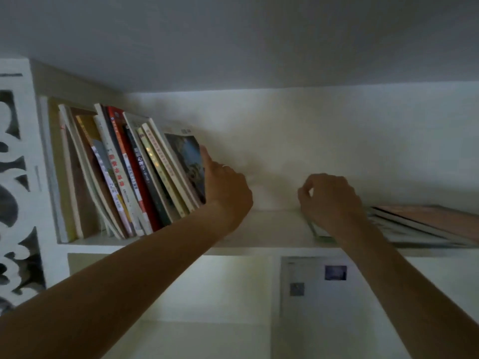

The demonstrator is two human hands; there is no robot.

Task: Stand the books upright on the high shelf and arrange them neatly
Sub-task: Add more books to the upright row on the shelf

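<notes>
Leaning row: standing books [124, 172] tilt at the shelf's [264, 229] left end.
Left hand [228, 187]: flat fingers press the end book.
Right hand [329, 200]: fingers curled onto the flat pile [420, 224]; grip hidden.
Pile: cut off right, blurred.

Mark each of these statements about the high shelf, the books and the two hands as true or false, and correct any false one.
1. The standing books are at the left end of the high shelf. True.
2. The left hand rests against the outermost standing book. True.
3. The standing books are perfectly vertical. False: they lean, tops tilted left.
4. The right hand is at a stack of flat books. True.
5. The flat books lie left of the standing row. False: they lie at the right.
6. The two hands touch each other. False: bare shelf shows between them.
</notes>
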